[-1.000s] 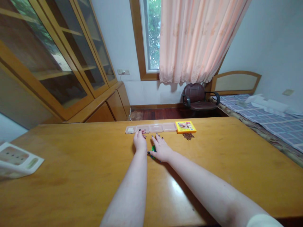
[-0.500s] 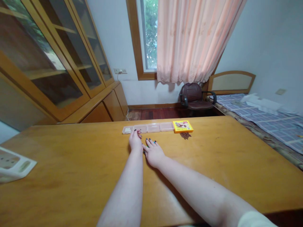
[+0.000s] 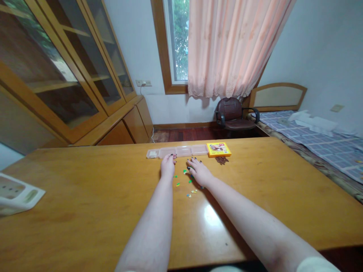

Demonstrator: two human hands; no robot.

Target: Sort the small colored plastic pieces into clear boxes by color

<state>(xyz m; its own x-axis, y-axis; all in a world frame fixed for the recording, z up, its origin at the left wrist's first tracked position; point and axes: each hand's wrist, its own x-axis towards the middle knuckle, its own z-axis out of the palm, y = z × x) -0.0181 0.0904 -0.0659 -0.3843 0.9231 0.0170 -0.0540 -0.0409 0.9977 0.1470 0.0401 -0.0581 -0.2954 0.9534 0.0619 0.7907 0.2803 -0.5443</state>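
My left hand rests on the wooden table just in front of a clear plastic tray. Its fingers are loosely curved, with gaps showing and nothing visible in them. To its right, my right hand lies palm down with the fingers stretched and spread, partly covering some small pieces. Small coloured pieces, green, yellow, white and blue, are scattered between and below the hands, among them a green and yellow piece and a pale piece.
Touching the tray's right end is a yellow box, with a pile of small brown pieces in front. A white plastic object stands at the left edge. Beyond the table are a chair, a bed and a glass-fronted cabinet.
My right hand has moved right and slightly away from me, uncovering scattered coloured pieces. My left hand has shifted a little to the right.
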